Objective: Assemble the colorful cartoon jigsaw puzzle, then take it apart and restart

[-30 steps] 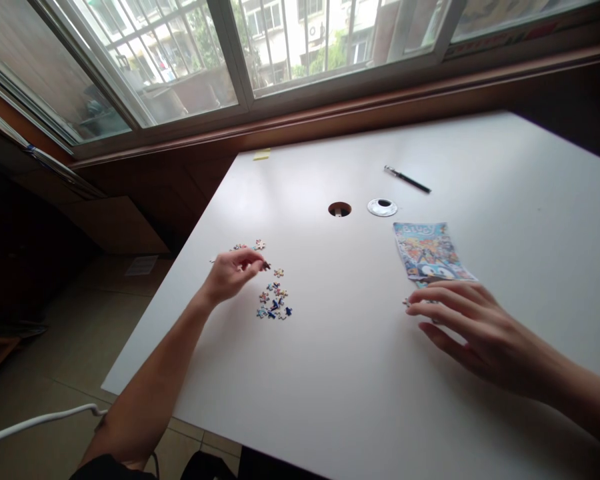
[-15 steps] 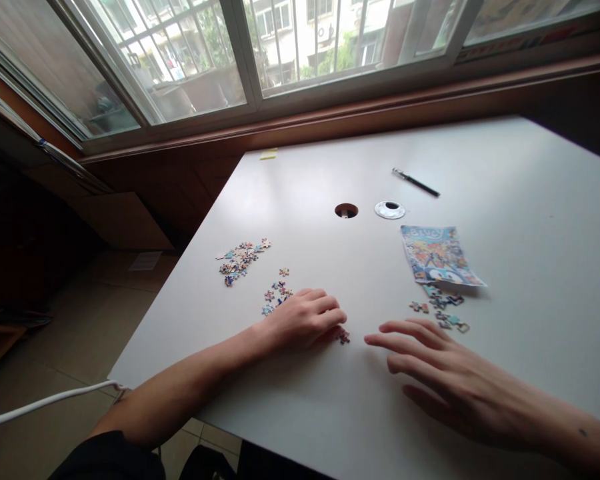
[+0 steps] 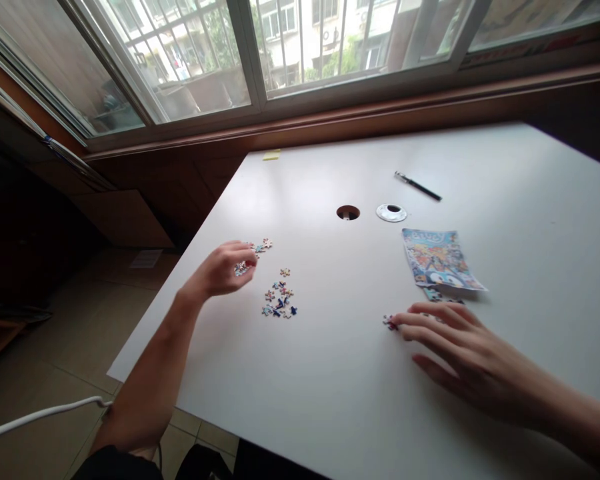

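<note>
Near the front edge of the tabletop (image 3: 330,387), right of its middle, we see one single puzzle piece (image 3: 390,323) lying flat. Our right hand (image 3: 460,353) rests beside it, fingers (image 3: 430,310) spread open and flat, the foremost fingertip touching the piece and gripping nothing. Toward the left edge, our left hand (image 3: 223,272) hangs over the left pile (image 3: 241,268) of pieces, its fingers (image 3: 237,249) curled in toward the thumb; whether they pinch a piece we cannot tell.

We count three other groups of pieces: that left pile, largely hidden by the hand; a middle cluster (image 3: 279,305) just beside it, with one stray piece at its far side; and a few pieces (image 3: 434,293) showing between the right hand and the picture sheet (image 3: 437,257). The pieces are too small to count singly. Farther back lie one picture sheet, one round cap (image 3: 391,213), one cable hole (image 3: 348,213), one pen (image 3: 417,186) and, at the far left corner, one yellow note (image 3: 271,155).

Half a second ago the left hand lay near the front edge with the single piece at its fingertips, and the left pile was fully in view. The hand has since swung back to that pile. The piece now sits farther right, at the right hand, which has moved up over the group below the sheet.
</note>
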### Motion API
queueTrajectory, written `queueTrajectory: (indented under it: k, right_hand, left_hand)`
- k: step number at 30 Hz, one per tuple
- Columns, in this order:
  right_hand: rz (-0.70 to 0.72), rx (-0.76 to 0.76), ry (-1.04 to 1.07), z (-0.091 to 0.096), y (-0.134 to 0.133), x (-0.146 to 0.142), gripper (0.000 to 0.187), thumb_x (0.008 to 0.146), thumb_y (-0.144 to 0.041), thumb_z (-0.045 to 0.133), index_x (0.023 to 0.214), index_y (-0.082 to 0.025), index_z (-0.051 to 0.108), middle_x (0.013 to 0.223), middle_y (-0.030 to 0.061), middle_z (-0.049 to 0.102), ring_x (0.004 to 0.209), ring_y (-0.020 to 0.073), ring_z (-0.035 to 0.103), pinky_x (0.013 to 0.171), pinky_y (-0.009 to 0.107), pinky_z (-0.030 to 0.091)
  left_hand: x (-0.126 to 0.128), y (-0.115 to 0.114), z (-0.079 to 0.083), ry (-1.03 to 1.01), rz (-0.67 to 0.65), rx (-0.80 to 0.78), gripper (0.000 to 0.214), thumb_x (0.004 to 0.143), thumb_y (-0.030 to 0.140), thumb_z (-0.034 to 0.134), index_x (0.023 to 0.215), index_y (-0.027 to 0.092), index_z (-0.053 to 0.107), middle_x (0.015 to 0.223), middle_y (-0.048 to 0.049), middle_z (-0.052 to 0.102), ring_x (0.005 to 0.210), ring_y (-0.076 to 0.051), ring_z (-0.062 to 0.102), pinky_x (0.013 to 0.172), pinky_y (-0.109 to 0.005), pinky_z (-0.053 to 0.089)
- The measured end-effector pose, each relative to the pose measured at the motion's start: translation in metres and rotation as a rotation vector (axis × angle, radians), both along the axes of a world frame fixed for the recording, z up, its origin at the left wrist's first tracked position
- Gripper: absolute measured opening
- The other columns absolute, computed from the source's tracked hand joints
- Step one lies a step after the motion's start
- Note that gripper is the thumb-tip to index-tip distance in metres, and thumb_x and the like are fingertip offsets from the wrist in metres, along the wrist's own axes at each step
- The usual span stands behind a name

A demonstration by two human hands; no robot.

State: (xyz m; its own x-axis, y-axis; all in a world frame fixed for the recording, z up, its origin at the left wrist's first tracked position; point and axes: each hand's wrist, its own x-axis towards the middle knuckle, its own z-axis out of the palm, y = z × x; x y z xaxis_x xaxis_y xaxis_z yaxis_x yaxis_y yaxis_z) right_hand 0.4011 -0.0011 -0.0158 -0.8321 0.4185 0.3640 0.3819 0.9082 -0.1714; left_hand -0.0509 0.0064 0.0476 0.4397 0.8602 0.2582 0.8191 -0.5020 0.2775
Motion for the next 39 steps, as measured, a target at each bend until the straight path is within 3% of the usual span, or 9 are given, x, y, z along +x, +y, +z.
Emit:
queueTrajectory:
  k: [4,8,15,21,30,34,39]
  right_hand:
    - [-0.11,0.075,0.053,-0.002,0.013,0.011,0.023,0.093,-0.021,0.062,0.116,-0.024,0.062,0.112,0.0052,0.073,0.106,0.0274,0.064,0.093,0.043,0.045]
    - [-0.149,0.113,0.039,-0.001,0.015,0.013,0.021,0.092,-0.021,0.062,0.113,-0.024,0.062,0.108,0.0049,0.074,0.104,0.0287,0.065,0.09,0.044,0.045]
    - [-0.153,0.101,0.052,-0.001,0.014,0.012,0.022,0.091,-0.02,0.064,0.112,-0.025,0.062,0.109,0.0047,0.074,0.104,0.0288,0.065,0.09,0.044,0.045]
    - [-0.144,0.107,0.056,-0.002,0.015,0.013,0.021,0.091,-0.021,0.064,0.111,-0.025,0.062,0.109,0.0042,0.074,0.102,0.0276,0.066,0.088,0.043,0.046]
    - [-0.139,0.115,0.058,-0.004,0.017,0.012,0.019,0.092,-0.021,0.063,0.111,-0.025,0.061,0.108,0.0034,0.073,0.101,0.0267,0.066,0.089,0.044,0.046]
    - [-0.142,0.093,0.038,-0.001,0.015,0.012,0.023,0.091,-0.019,0.064,0.112,-0.026,0.06,0.11,0.0046,0.073,0.104,0.0288,0.066,0.09,0.045,0.045]
    - [-0.148,0.08,0.042,0.002,0.013,0.01,0.023,0.09,-0.017,0.065,0.111,-0.026,0.06,0.109,0.0051,0.073,0.105,0.0293,0.065,0.091,0.045,0.045]
  left_hand:
    - [-0.051,-0.004,0.011,0.062,0.211,-0.321,0.016,0.078,0.027,0.068,0.092,0.022,0.073,0.099,-0.0025,0.069,0.086,-0.018,0.062,0.079,-0.027,0.048]
    - [-0.056,-0.007,0.007,0.065,0.218,-0.472,0.022,0.077,0.031,0.069,0.097,0.023,0.075,0.097,-0.0025,0.07,0.085,-0.018,0.064,0.08,-0.026,0.049]
    - [-0.056,-0.007,0.01,0.015,0.264,-0.462,0.02,0.083,0.039,0.066,0.086,0.022,0.077,0.089,-0.0027,0.074,0.084,-0.018,0.066,0.077,-0.025,0.048]
    - [-0.062,-0.006,0.007,0.037,0.263,-0.493,0.025,0.076,0.044,0.074,0.09,0.023,0.077,0.089,-0.0024,0.072,0.083,-0.018,0.064,0.075,-0.024,0.048]
    - [-0.062,-0.009,0.013,-0.065,0.348,-0.495,0.029,0.086,0.049,0.066,0.091,0.022,0.077,0.092,-0.0026,0.076,0.083,-0.018,0.068,0.073,-0.023,0.048]
    - [-0.062,-0.007,0.009,-0.256,0.384,-0.407,0.031,0.089,0.045,0.067,0.104,0.019,0.072,0.084,-0.0032,0.074,0.077,-0.017,0.067,0.073,-0.026,0.051]
    - [-0.032,-0.005,0.001,-0.652,0.239,-0.412,0.028,0.087,0.04,0.074,0.097,0.013,0.072,0.084,-0.0077,0.073,0.075,-0.018,0.069,0.072,-0.03,0.057]
